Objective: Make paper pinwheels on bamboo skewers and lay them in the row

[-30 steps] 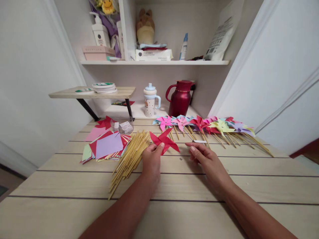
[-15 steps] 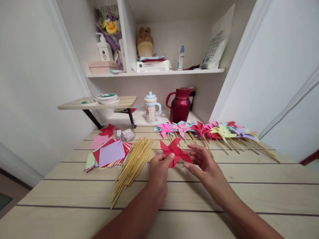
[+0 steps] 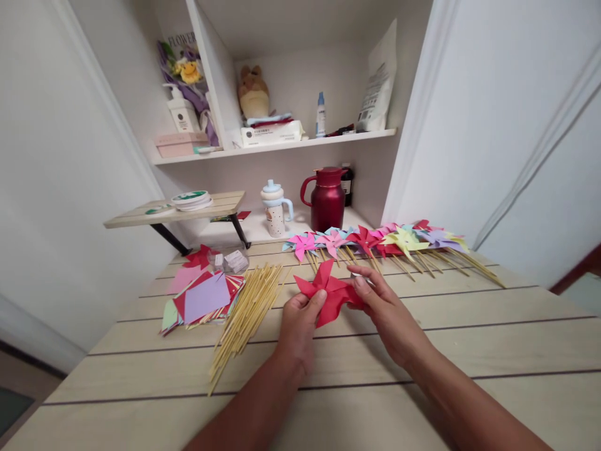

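Note:
A red paper pinwheel head point(image 3: 332, 300) is pinched between the thumb and fingers of my left hand point(image 3: 301, 316), above the table. My right hand point(image 3: 382, 304) is at the pinwheel's right blade, its fingers curled and its thumb drawn in towards the index finger. Something small and greyish shows between that thumb and finger, too small to name. Left of my left hand lies a loose bundle of thin yellow sticks point(image 3: 246, 313). Beyond the hands, several finished pinwheels on sticks, such as a yellow one point(image 3: 406, 242), lie in a row.
Coloured paper squares point(image 3: 206, 299) are stacked at the left, near a clear container of small white pieces point(image 3: 235, 260). A red jug point(image 3: 327, 200) and a cup with a blue lid point(image 3: 276, 210) stand at the back. A small raised wooden stand point(image 3: 220, 203) is at the far left.
The view has tilted and shifted. My right hand has closed in, its thumb moving up towards the index finger by the right blade. My left hand still holds the red pinwheel head.

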Demonstrator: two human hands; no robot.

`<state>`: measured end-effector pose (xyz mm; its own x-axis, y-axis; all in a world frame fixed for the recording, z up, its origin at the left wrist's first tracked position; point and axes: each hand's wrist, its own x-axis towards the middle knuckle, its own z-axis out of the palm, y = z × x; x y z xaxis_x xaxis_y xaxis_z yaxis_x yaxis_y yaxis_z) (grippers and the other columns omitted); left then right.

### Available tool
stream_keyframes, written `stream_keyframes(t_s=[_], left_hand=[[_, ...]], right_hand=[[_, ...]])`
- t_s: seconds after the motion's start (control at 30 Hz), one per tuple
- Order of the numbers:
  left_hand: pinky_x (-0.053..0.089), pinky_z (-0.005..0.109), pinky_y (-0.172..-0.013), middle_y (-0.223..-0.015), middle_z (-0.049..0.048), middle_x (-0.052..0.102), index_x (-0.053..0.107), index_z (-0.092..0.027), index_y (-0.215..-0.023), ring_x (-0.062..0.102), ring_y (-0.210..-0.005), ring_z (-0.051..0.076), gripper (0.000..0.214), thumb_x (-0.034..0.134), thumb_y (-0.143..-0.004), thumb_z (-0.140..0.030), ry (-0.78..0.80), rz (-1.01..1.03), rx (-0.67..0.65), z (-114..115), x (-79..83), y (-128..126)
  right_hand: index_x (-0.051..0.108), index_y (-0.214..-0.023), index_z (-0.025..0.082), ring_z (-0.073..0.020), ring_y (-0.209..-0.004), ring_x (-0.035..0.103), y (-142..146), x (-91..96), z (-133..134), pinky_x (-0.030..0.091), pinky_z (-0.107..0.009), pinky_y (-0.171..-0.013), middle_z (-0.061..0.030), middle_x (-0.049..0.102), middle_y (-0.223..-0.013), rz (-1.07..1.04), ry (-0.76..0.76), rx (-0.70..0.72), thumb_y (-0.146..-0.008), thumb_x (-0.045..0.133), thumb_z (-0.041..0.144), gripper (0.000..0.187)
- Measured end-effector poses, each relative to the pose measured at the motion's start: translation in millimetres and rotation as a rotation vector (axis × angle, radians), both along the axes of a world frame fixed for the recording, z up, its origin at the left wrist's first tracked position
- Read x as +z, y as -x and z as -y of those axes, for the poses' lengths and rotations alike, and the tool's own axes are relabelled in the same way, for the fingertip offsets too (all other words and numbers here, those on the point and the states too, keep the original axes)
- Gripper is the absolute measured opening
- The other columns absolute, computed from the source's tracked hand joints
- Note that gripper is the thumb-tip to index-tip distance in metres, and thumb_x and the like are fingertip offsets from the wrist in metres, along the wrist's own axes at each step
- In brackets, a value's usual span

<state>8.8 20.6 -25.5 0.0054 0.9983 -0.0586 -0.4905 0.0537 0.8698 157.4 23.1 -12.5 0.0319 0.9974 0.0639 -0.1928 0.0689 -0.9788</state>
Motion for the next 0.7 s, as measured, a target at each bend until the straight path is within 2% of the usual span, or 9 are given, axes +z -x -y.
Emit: stream_keyframes(t_s=[0.13, 0.2, 0.3, 0.43, 0.7], left_hand=[[0.051, 0.035, -0.085, -0.090, 0.0124, 0.078, 0.077, -0.012, -0.097, 0.072, -0.085, 0.024, 0.040, 0.080, -0.073, -0.043, -0.059, 0.009, -0.017, -0.8, 1.7, 1.8], [0.050, 0.036, -0.087, -0.093, 0.0125, 0.078, 0.077, -0.012, -0.101, 0.071, -0.087, 0.024, 0.040, 0.076, -0.077, -0.044, -0.082, 0.010, -0.053, -0.1, 2.1, 1.8], [0.049, 0.037, -0.089, -0.094, 0.0118, 0.077, 0.077, -0.012, -0.100, 0.070, -0.088, 0.024, 0.037, 0.075, -0.079, -0.043, -0.066, -0.001, -0.087, 1.1, 1.0, 1.2], [0.048, 0.037, -0.090, -0.091, 0.0106, 0.077, 0.077, -0.013, -0.095, 0.069, -0.086, 0.023, 0.034, 0.075, -0.077, -0.042, -0.023, -0.011, -0.094, 1.6, -1.9, -0.1], [0.049, 0.034, -0.086, -0.085, 0.0090, 0.076, 0.078, -0.014, -0.091, 0.068, -0.082, 0.022, 0.031, 0.079, -0.074, -0.040, 0.018, 0.016, -0.111, 6.8, -1.3, -3.6]], right_hand=[[0.049, -0.132, 0.031, -0.0238, -0.098, 0.066, 1.5, 2.6, 1.5, 0.049, -0.039, -0.089, -0.0045, 0.071, -0.105, -0.018, 0.043, 0.029, -0.074, 0.080, 0.051, 0.069], [0.049, -0.133, 0.032, -0.0234, -0.098, 0.067, 2.0, 2.7, 1.4, 0.049, -0.039, -0.090, -0.0046, 0.072, -0.106, -0.052, 0.064, 0.037, -0.073, 0.081, 0.050, 0.070], [0.053, -0.128, 0.031, -0.0217, -0.093, 0.068, 1.9, 0.2, -0.1, 0.050, -0.036, -0.086, -0.0034, 0.074, -0.099, -0.080, 0.078, 0.044, -0.075, 0.080, 0.050, 0.063], [0.061, -0.112, 0.026, -0.0196, -0.081, 0.069, 0.7, -4.5, -2.6, 0.051, -0.032, -0.077, -0.0023, 0.076, -0.089, -0.116, 0.137, 0.056, -0.071, 0.083, 0.047, 0.050], [0.067, -0.090, 0.021, -0.0174, -0.073, 0.067, 2.3, -2.3, 0.0, 0.051, -0.030, -0.070, -0.0018, 0.074, -0.083, -0.172, 0.145, 0.156, -0.066, 0.088, 0.040, 0.037]])
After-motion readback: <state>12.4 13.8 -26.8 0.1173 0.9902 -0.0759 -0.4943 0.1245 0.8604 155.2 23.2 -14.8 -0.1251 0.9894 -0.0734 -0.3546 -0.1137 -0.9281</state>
